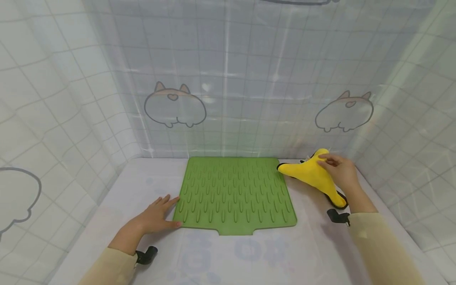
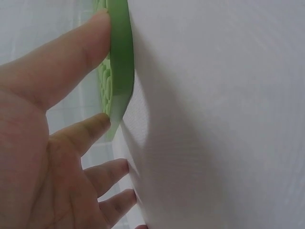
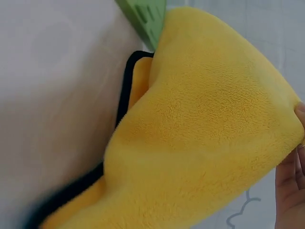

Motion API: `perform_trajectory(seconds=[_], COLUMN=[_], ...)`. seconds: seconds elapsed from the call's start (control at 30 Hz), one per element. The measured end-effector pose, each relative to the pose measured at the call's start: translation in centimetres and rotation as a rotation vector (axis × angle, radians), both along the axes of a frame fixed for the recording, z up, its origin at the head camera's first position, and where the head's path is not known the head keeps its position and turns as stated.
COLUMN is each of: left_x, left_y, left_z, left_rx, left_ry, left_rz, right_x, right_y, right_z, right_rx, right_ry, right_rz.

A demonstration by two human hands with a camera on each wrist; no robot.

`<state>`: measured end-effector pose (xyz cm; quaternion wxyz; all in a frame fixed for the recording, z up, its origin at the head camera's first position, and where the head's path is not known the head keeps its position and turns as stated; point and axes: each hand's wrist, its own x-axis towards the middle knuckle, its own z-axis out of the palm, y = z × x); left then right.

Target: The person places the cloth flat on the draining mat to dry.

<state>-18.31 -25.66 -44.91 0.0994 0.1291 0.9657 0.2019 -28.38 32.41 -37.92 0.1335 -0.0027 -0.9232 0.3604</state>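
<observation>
A green ridged silicone mat (image 1: 235, 190) lies flat in the middle of the table, its short tab facing me. At its near left corner rests my left hand (image 1: 156, 213), fingers spread; in the left wrist view the thumb and index fingertip touch the mat's edge (image 2: 122, 57) while the other fingertips meet the table. Off the mat's right side, my right hand (image 1: 340, 170) pinches a yellow cloth (image 1: 313, 172) with dark edging. The cloth hangs in folds from the pinch, one corner overlapping the mat's far right edge. In the right wrist view the cloth (image 3: 205, 114) fills most of the picture.
White table surface (image 1: 249, 257) surrounds the mat. A tiled-pattern sheet with cartoon animal drawings (image 1: 174, 107) rises behind the table and along both sides. Small black devices (image 1: 147, 255) are strapped at both wrists.
</observation>
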Motion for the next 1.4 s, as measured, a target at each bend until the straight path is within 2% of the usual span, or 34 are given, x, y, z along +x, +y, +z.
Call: perform_trajectory(seconds=[0.33, 0.73, 1.0, 1.2, 1.4], left_x=[-0.2, -0.2, -0.2, -0.2, 0.0], left_y=[-0.3, -0.2, -0.2, -0.3, -0.1], left_z=[-0.6, -0.6, -0.6, -0.5, -0.4], left_rx=[0.002, 0.004, -0.004, -0.009, 0.006], left_ry=[0.0, -0.003, 0.006, 0.003, -0.01], left_rz=[0.007, 0.021, 0.016, 0.018, 0.018], right_x=[0.0, 0.0, -0.1, -0.4, -0.2], right_y=[-1.5, -3.4, -4.4, -5.7, -7.3], right_z=[1.2, 3.1, 5.1, 5.6, 6.2], right_rx=[0.002, -0.028, -0.085, -0.166, -0.254], right_ry=[0.068, 0.191, 0.225, 0.295, 0.348], right_rz=[0.032, 0.037, 0.043, 0.062, 0.118])
